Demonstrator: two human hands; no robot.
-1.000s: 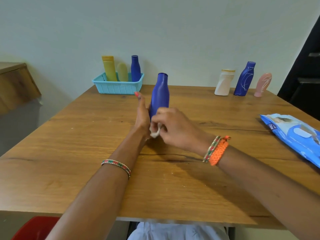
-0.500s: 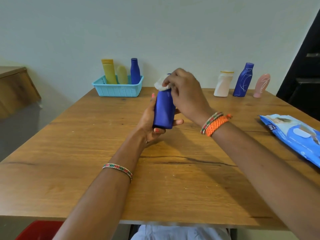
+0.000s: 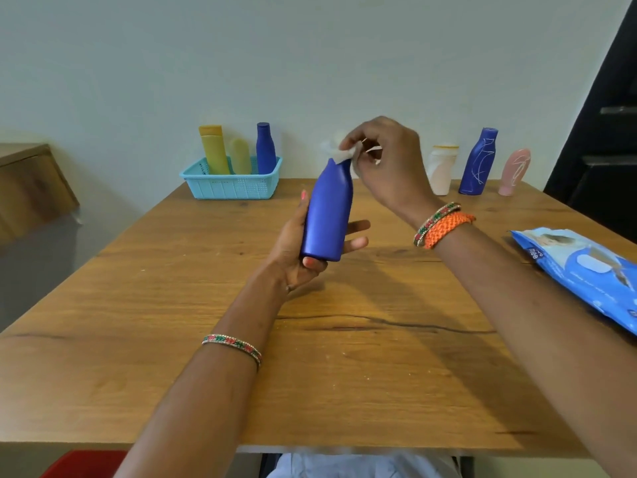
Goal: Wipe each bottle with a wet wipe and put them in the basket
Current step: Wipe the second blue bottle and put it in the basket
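My left hand (image 3: 296, 251) grips the lower body of a plain blue bottle (image 3: 327, 212), held upright and slightly tilted above the table's middle. My right hand (image 3: 386, 160) pinches a white wet wipe (image 3: 339, 150) over the bottle's cap, which is hidden. A turquoise basket (image 3: 231, 186) at the far left holds a yellow tube (image 3: 213, 150), a pale yellow bottle (image 3: 240, 157) and a blue bottle (image 3: 265, 148). Standing at the far right are a white bottle (image 3: 443, 170), a patterned blue bottle (image 3: 479, 162) and a pink bottle (image 3: 515, 172).
A blue wet-wipe pack (image 3: 586, 270) lies at the right edge of the wooden table (image 3: 172, 305). A wooden cabinet (image 3: 31, 188) stands to the left. A red seat (image 3: 82, 464) shows below the table's near edge, and a dark doorway (image 3: 606, 132) at the right.
My left hand lifted the blue bottle off the table. My right hand slid the wipe from the bottle's base up to its top.
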